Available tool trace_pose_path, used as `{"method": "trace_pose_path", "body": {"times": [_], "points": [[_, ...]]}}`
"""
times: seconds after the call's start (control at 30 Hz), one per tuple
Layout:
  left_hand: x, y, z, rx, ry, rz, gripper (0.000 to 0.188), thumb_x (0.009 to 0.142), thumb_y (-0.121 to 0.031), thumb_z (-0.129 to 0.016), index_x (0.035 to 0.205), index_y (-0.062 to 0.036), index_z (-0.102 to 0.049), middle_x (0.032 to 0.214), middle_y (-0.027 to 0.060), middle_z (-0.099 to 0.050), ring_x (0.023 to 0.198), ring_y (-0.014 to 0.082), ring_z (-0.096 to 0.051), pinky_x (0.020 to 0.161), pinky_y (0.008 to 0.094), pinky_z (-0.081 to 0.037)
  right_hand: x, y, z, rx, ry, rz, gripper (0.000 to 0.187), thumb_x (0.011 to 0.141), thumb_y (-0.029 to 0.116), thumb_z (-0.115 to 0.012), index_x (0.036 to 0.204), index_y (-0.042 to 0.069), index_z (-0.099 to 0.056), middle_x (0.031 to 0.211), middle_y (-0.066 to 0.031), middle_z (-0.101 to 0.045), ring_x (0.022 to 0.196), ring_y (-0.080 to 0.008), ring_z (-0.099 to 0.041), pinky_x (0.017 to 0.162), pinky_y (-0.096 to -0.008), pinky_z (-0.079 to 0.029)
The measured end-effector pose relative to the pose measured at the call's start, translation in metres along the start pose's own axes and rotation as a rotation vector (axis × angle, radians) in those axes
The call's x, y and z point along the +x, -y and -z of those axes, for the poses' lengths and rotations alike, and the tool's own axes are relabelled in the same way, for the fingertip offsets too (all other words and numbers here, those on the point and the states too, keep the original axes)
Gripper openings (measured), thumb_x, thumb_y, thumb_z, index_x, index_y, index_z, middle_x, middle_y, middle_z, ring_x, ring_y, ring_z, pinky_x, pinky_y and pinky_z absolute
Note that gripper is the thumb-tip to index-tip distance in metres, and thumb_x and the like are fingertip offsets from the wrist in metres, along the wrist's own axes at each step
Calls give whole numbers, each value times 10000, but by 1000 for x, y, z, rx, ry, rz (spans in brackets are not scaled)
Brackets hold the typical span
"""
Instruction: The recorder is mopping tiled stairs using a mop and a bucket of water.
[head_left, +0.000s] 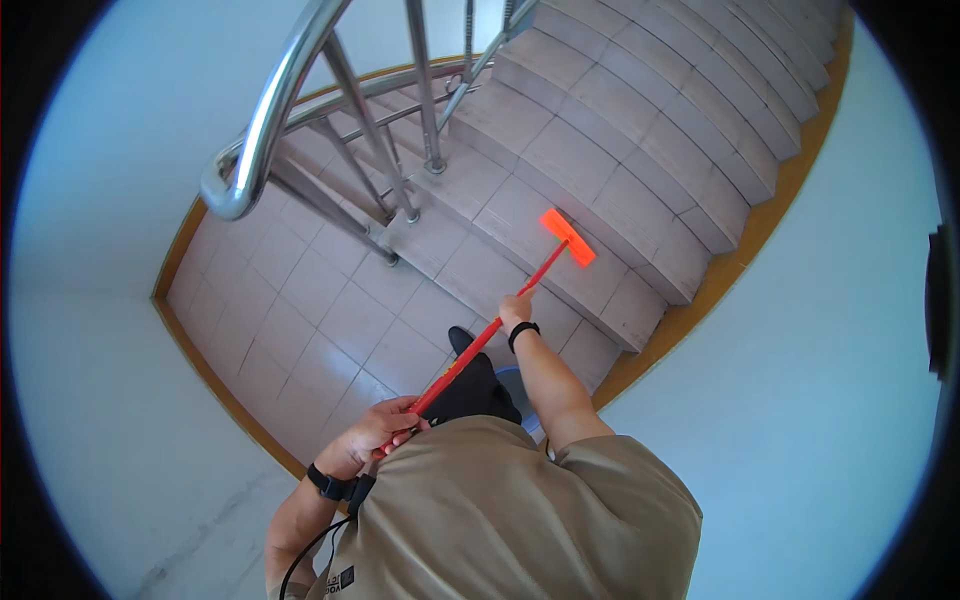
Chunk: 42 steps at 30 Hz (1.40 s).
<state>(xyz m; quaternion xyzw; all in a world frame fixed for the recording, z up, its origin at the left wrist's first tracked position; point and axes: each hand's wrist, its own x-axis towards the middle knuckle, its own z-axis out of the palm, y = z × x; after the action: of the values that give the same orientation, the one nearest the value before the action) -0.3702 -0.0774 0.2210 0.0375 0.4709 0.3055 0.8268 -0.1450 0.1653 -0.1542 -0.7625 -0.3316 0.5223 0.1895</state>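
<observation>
A long red-handled broom (470, 357) slants across the space in front of me, from my waist up to the stairs. Its narrow bright orange head (568, 238) rests on one of the lower steps. My left hand (385, 425) is closed around the handle's near end, close to my body. Farther along the shaft, my right hand (516, 309) grips it with the arm stretched forward. The bristles under the head cannot be made out.
Tiled stairs (610, 130) curve upward ahead to the right. A metal railing (270, 120) stands at the left, over the tiled landing (310, 300). A blue round rim, seemingly a bucket (512, 380), shows partly beside my leg. Yellow-brown skirting (730, 265) edges the right wall.
</observation>
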Motion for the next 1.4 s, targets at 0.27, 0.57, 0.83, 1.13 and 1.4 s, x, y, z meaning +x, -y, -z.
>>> {"method": "trace_pose_path", "body": {"times": [0.27,0.57,0.83,1.13,1.4], "points": [[-69,62,44,-249,-71,-67,488,968,-80,-449,1424,40,-324,1069,123,-643,520,70,-469,419,182,-382,-109,5,-36,-258,20,109,906,824,82,-546,1507,19,46,1091,-238,-617,1011,-296,-628,849,-366,-501],[-108,72,45,-168,-188,-152,458,959,-79,-458,1393,45,-383,1049,141,-659,565,85,-547,410,173,-389,-175,33,-55,-307,145,33,850,867,105,-499,1511,51,53,1172,-292,-584,1120,-355,-584,949,-391,-454],[-62,42,20,-286,-248,-103,430,978,-157,-516,1367,10,-439,955,71,-639,542,66,-468,393,183,-335,-106,50,-46,-376,178,63,882,853,90,-504,1490,21,102,1111,-315,-599,1020,-377,-627,856,-421,-512],[1,-10,-8,-238,-203,-101,431,983,-147,-499,1382,-3,-420,956,77,-633,526,51,-447,384,163,-339,-47,114,-19,-357,147,51,839,862,93,-465,1487,-5,86,1145,-312,-592,1032,-373,-623,850,-417,-520],[-9,-14,-4,-150,-177,-112,470,959,-74,-493,1414,-18,-389,964,80,-628,521,50,-426,391,173,-333,-46,111,-25,-334,155,81,853,867,91,-479,1481,-18,102,1146,-299,-594,1023,-350,-629,815,-402,-530]]}}
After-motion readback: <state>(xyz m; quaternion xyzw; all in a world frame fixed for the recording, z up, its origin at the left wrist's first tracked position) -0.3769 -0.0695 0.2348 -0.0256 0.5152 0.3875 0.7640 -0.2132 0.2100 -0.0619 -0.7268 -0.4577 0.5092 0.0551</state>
